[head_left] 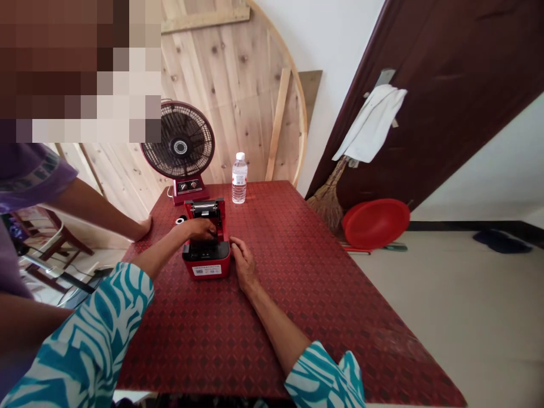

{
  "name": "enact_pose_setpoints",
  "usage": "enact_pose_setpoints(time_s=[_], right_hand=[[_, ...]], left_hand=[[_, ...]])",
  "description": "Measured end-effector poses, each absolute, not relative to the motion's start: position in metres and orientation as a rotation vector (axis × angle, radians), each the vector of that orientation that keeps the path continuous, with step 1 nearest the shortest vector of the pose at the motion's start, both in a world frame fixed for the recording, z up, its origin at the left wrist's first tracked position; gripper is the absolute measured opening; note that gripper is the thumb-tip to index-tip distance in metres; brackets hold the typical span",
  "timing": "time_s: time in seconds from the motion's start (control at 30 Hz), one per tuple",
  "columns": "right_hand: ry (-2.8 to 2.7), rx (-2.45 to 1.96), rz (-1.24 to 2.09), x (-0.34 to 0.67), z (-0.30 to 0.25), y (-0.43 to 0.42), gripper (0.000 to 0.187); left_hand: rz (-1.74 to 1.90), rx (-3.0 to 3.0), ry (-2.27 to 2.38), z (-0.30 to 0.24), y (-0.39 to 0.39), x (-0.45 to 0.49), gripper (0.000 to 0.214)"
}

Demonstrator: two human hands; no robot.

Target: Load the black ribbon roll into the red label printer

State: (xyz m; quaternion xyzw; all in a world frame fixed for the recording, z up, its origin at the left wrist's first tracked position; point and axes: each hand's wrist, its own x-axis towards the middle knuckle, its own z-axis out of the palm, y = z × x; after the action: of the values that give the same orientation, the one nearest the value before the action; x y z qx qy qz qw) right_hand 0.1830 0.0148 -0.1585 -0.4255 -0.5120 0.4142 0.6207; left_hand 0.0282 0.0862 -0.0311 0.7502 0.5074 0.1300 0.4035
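Red printer (207, 258) left of centre on the table (297, 272), lid up, tabletop stretching wide to lower right. Left hand (202, 229) curls into its open bay, grip unclear; right hand (243, 262) rests loosely open, empty, against its right edge.

left fingers (209, 230) partly hidden in printer (207, 252) | label (206, 271) unreadable; co-worker (29, 175) cut off left
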Motion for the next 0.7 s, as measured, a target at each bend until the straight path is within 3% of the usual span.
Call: enact_pose_setpoints(time_s=[0.17, 0.5, 0.7], right_hand=[[-1.183, -0.953, 0.908, 0.182, -0.162, 0.017, 0.029], [-1.197, -0.938, 0.931, 0.184, -0.164, 0.018, 0.030], [-1.178, -0.953, 0.984, 0.183, -0.171, 0.021, 0.032]], left_hand=[[0.370, 1.915, 1.252, -0.031, 0.079, 0.029, 0.024], [0.952, 1.595, 1.199, 0.015, 0.028, -0.015, 0.033], [1.332, 1.427, 1.285, -0.025, 0.016, -0.072, 0.037]])
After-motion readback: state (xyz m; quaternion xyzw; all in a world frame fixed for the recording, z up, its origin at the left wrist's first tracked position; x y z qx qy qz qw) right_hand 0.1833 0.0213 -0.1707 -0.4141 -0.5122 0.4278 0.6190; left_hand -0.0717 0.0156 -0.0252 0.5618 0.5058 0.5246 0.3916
